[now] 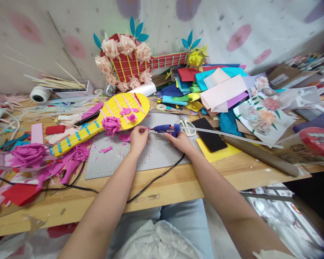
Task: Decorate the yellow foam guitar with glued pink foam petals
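Observation:
In my right hand (pixel 182 142) is a blue hot glue gun (pixel 166 128), its nozzle turned left and a long translucent glue stick (pixel 229 136) running out of its back. My left hand (pixel 139 138) is closed in a pinch right at the nozzle, on what looks like a tiny magenta paper piece (pixel 148 128), mostly hidden by the fingers. Both hands are over a grey cutting mat (pixel 156 158) strewn with magenta scraps. Just beyond my left hand lies a yellow paper guitar (pixel 137 102) with pink strings, a magenta paper flower (pixel 111 125) and small petals.
A red paper guitar (pixel 128 64) with peach flowers stands at the back. White-handled scissors (pixel 188 128), a black phone (pixel 209 135) and a wooden bar (pixel 261 154) lie to the right. Coloured paper (pixel 223 90) is piled behind. The glue gun's black cord (pixel 156 180) crosses the table's front edge.

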Available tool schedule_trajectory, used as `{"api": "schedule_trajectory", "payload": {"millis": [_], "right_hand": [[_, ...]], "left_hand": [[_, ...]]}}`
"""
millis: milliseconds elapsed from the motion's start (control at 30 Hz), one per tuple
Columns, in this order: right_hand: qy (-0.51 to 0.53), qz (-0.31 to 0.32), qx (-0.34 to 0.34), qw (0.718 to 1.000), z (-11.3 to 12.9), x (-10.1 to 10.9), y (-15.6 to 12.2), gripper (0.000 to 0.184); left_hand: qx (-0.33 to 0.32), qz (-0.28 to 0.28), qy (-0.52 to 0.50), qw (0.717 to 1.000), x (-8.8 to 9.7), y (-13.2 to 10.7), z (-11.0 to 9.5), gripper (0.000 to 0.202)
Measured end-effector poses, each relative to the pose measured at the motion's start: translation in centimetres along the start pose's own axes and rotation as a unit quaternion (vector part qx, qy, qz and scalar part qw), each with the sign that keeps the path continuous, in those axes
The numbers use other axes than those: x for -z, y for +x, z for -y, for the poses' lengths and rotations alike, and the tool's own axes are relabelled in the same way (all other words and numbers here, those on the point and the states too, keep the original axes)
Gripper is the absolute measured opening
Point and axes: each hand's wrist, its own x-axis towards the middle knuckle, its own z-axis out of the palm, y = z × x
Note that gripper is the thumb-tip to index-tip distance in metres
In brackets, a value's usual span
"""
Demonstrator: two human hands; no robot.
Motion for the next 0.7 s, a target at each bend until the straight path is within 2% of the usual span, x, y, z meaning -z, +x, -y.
{"api": "schedule_trajectory", "payload": {"millis": [100,267,400,567,700], "right_hand": [[-0.007,-0.01,-0.018,1.0,-0.2,0.0,0.1,0.04],[-0.002,-0.092,-0.008,0.996,-0.4,-0.1,0.6,0.043],[-0.086,-0.122,-0.013,0.989,0.4,-0.5,1.3,0.046],[-0.149,-0.133,-0.016,0.98,1.1,-1.3,2.2,0.046],[-0.178,-0.135,-0.025,0.974,1.0,-1.6,2.4,0.044]], "left_hand": [[0.005,0.0,-0.01,1.0,0.0,-0.1,0.0,0.009],[-0.003,0.006,-0.003,1.0,0.1,-0.1,-0.1,0.011],[-0.009,0.01,0.016,1.0,0.2,-0.3,0.0,0.009],[-0.107,0.003,0.082,0.991,-0.1,-1.3,0.5,0.005],[-0.207,-0.036,0.138,0.968,0.5,-2.0,-0.2,0.003]]}}
